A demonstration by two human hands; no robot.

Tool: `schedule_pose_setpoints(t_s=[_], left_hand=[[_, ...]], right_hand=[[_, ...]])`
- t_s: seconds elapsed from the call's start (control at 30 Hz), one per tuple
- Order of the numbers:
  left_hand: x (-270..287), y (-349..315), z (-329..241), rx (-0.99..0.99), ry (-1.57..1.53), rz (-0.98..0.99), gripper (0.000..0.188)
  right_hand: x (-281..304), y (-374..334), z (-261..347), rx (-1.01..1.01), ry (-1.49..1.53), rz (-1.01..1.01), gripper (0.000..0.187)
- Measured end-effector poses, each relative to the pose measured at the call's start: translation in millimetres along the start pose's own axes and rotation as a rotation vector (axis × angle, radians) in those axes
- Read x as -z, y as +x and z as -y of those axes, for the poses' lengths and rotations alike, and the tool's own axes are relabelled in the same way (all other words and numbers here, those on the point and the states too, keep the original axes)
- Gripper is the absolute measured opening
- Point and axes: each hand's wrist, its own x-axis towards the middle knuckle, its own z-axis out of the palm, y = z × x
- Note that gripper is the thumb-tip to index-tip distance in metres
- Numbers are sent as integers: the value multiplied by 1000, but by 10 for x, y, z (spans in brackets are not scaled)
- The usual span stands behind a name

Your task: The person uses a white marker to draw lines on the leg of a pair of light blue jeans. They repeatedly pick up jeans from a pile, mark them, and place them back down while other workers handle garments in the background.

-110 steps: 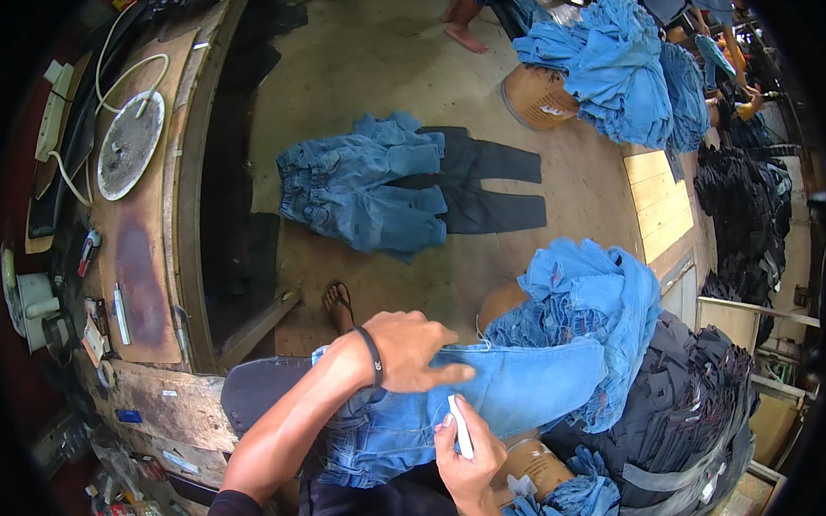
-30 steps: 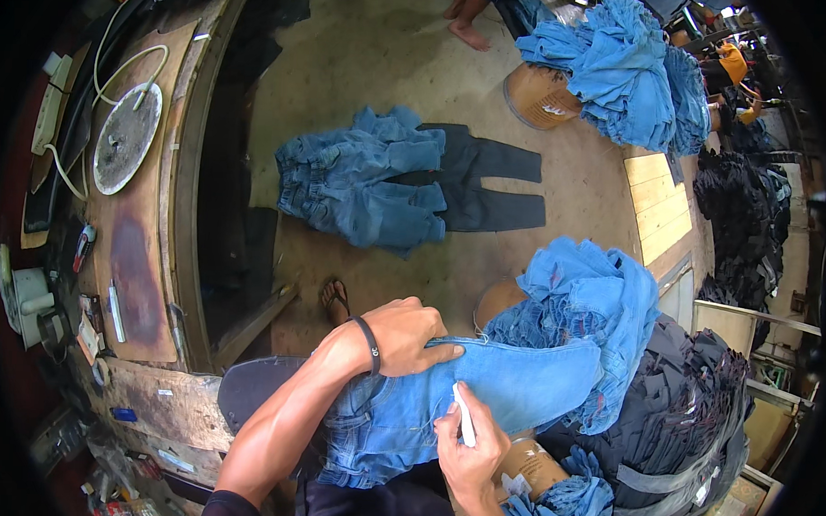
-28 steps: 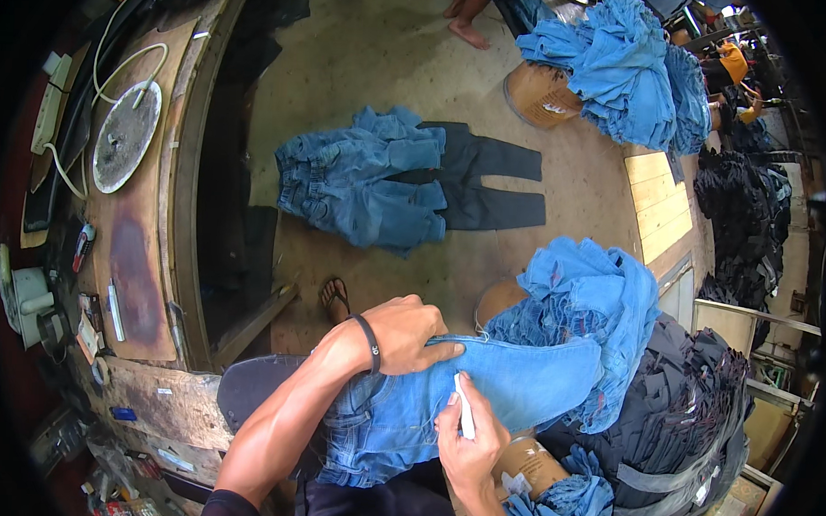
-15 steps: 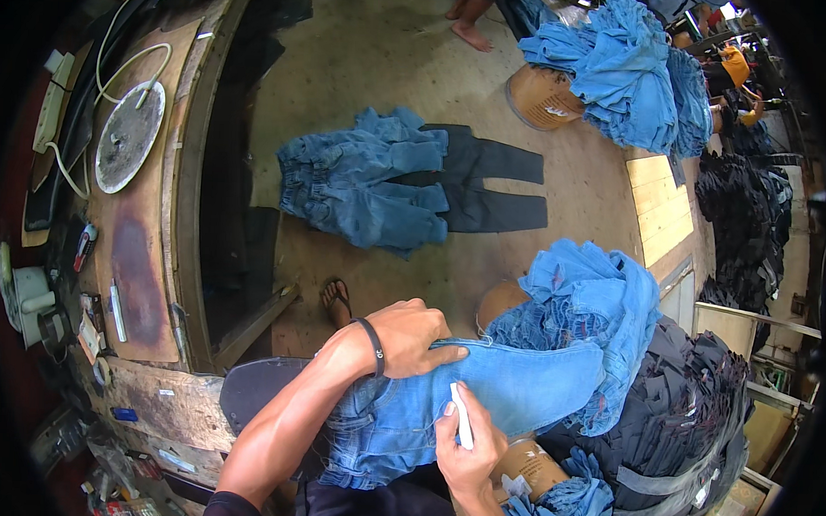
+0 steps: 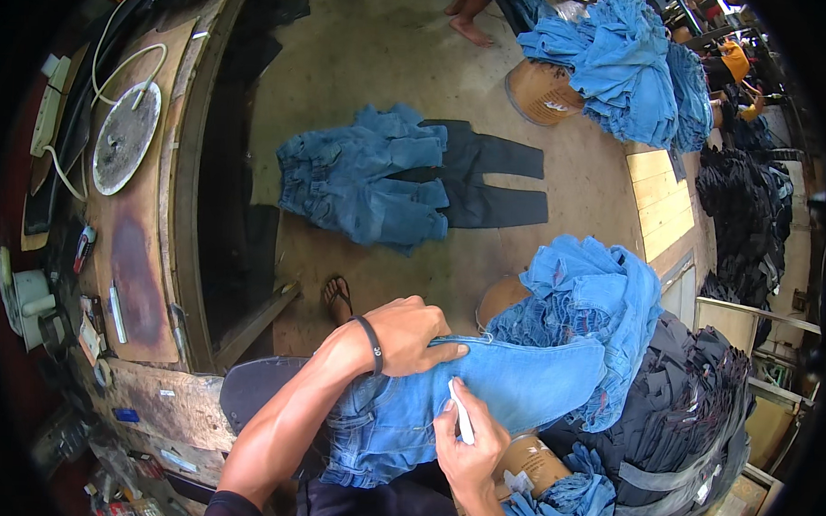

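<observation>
Brown floor (image 5: 392, 66) is being seen at twelve o'clock while, at five, blue denim (image 5: 536, 381) is apparently being steadied by the left hand (image 5: 403, 339), forefinger no longer extended, grip impossible to tell, for the white stick (image 5: 463, 416) being pinched in the right hand (image 5: 469, 449).

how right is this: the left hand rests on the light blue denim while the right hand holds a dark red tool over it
The colour is wrong: the head view shows the right hand holding a white tool over the light blue denim, on which the left hand rests.
</observation>
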Motion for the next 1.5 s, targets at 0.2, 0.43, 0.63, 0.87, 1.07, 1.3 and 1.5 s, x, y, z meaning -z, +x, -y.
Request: schedule_pose_setpoints(t_s=[0.2,0.43,0.63,0.87,1.07,1.3,1.5], left_hand=[[71,-142,-181,-22,27,-182,49],[-1043,-602,-874,-52,292,-953,61],[-1407,-796,-529,292,657,-661,104],[-1153,-1156,-580,391,663,-649,93],[-748,28,-1099,-94,116,-692,54],[-341,759,-489,-59,57,209,67],[-335,747,-462,-22,5,113,59]], right_hand=[[450,-245,-227,-390,365,-261,37],[950,49,-967,-64,-204,-334,19],[485,163,-1016,-7,-405,-235,21],[613,3,-624,-64,35,-362,22],[957,-163,-603,-61,-53,-188,29],[611,-47,-766,272,-161,-218,41],[553,50,-814,266,-197,-160,46]])
